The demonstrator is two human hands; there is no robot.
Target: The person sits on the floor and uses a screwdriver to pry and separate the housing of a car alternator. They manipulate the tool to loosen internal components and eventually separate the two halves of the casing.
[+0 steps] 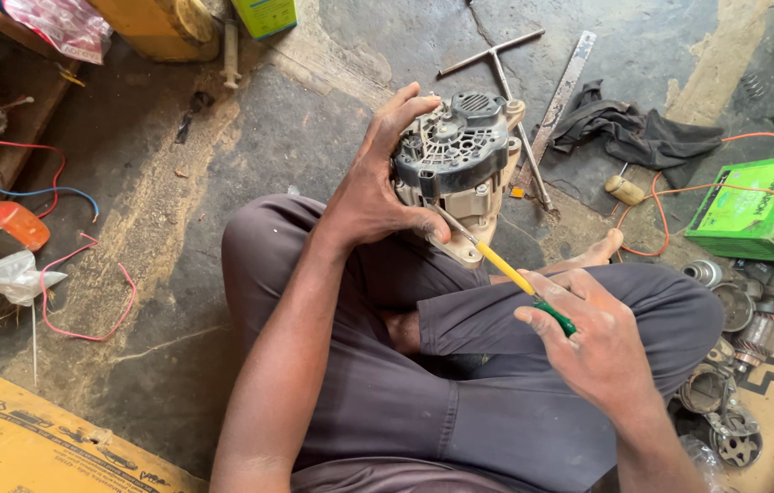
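The left hand (pixel 378 187) grips an alternator (pixel 455 160) steadied above the knee, while the right hand (pixel 588 338) clasps a yellow-and-green screwdriver (pixel 505 269), tip at its housing.

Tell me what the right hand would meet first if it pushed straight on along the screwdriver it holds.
Probably the grey-and-black alternator held by the left hand; the right hand aims there.

We sit in a floor-level repair workshop, stained concrete, T-wrench (pixel 505 68) beyond our hands, motor parts (pixel 734 365) rightward, loose wires (pixel 85 301) leftward.
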